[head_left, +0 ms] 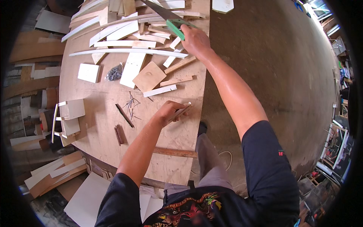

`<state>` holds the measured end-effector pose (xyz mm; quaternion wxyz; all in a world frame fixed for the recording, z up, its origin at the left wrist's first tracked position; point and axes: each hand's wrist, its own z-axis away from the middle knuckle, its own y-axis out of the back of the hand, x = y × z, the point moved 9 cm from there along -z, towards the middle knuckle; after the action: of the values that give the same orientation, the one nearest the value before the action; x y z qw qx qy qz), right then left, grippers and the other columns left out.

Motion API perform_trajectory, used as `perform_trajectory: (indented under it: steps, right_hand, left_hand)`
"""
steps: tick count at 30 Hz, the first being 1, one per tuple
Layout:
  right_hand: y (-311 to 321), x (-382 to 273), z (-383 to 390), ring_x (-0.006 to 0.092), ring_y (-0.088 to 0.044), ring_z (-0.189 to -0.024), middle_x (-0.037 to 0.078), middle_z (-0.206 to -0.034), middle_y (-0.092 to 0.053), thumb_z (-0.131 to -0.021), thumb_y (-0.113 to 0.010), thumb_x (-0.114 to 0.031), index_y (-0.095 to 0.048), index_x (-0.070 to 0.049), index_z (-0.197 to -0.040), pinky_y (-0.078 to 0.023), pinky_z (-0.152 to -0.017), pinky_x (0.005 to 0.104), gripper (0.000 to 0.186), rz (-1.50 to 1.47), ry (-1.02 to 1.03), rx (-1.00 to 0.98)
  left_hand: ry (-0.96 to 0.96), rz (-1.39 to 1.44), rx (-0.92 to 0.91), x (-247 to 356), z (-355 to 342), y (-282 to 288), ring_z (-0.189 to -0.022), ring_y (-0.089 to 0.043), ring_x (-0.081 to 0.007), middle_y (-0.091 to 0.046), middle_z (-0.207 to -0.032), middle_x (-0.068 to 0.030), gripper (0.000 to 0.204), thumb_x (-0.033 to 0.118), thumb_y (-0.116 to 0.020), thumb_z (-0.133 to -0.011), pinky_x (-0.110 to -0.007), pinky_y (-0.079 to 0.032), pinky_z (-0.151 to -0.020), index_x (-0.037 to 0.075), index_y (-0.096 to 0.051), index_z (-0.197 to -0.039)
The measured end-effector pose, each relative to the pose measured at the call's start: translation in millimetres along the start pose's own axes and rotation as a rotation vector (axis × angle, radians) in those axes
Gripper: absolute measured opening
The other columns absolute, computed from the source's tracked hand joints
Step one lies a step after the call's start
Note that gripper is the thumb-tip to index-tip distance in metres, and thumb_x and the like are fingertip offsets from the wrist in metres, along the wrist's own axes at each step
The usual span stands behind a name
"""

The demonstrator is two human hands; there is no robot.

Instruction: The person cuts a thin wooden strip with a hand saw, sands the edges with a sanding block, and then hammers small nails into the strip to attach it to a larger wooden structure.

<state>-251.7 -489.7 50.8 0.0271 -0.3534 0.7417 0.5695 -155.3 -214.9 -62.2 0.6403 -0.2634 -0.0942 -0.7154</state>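
Up at the top of the plywood table (94,92), my right hand (195,41) grips the green handle of a hand saw (163,11), its metal blade reaching toward the upper left over cut wood strips. Lower down, near the table's right edge, my left hand (170,112) is closed around a short, narrow wood piece (184,108) with a pale end. To the left of it lie loose nails (131,101), a dark thin bar (124,115) and a reddish-brown strip (118,134). A white strip (160,90) lies just above that hand.
Offcuts and boards (121,41) crowd the far table, beside a bag of dark hardware (114,72). A small white-and-plywood assembly (72,109) stands on the left. More boards (56,174) are stacked lower left. A concrete floor (272,68) runs along the right, with clutter (334,143) at the far side.
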Motion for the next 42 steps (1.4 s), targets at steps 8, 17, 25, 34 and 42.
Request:
perform_trajectory:
  steps: [8,17,25,34,42]
  right_hand:
    - [111,-17,189,0.0345,-0.072,-0.074,0.016,-0.08,-0.069,-0.089,-0.075,-0.013,-0.065,-0.003,-0.098,-0.055,-0.064,0.0419,0.017,-0.466,-0.237,0.387]
    - [70,-21,369,0.0251,-0.07,-0.072,0.013,-0.081,-0.07,-0.092,-0.078,-0.02,-0.071,-0.001,-0.096,-0.052,-0.064,0.036,0.021,-0.547,-0.778,0.364]
    - [76,-61,425,0.0085,-0.056,-0.068,0.001,-0.074,-0.062,-0.093,-0.074,-0.013,-0.065,0.0,-0.095,-0.046,-0.062,0.0293,0.015,-0.609,-0.889,0.534]
    - [62,-74,416,0.0111,-0.063,-0.079,0.008,-0.084,-0.071,-0.093,-0.075,-0.014,-0.071,0.002,-0.104,-0.052,-0.072,0.0312,0.02,-0.646,-0.935,0.505]
    - [-2,-27,408,0.0119,-0.054,-0.061,0.001,-0.066,-0.059,-0.093,-0.076,-0.024,-0.066,0.0,-0.083,-0.043,-0.056,0.034,0.028,-0.92,-1.106,0.333]
  left_hand:
    - [0.053,-0.061,-0.151,-9,-9,-25,-0.058,-0.058,-0.0124,-0.074,-0.083,-0.007,0.03,0.03,-0.064,-0.098,-0.028,-0.045,-0.053,0.003,-0.076,-0.102]
    - [0.019,-0.394,-0.207,-14,-15,-54,-0.056,-0.059,-0.0106,-0.074,-0.079,-0.0077,0.028,0.03,-0.069,-0.094,-0.026,-0.045,-0.05,0.004,-0.077,-0.098]
    - [-0.439,-0.868,0.085,12,-4,-45,-0.065,-0.066,-0.0192,-0.073,-0.084,-0.0119,0.037,0.036,-0.075,-0.089,-0.031,-0.051,-0.061,-0.001,-0.079,-0.089]
    - [-0.766,-1.091,0.188,16,24,-73,-0.091,-0.073,-0.0279,-0.072,-0.096,-0.0138,0.028,0.029,-0.079,-0.087,-0.037,-0.057,-0.08,0.005,-0.077,-0.101]
    - [-0.72,-1.056,0.053,12,12,-83,-0.091,-0.073,-0.0309,-0.073,-0.098,-0.014,0.027,0.031,-0.077,-0.086,-0.041,-0.057,-0.081,0.008,-0.078,-0.1]
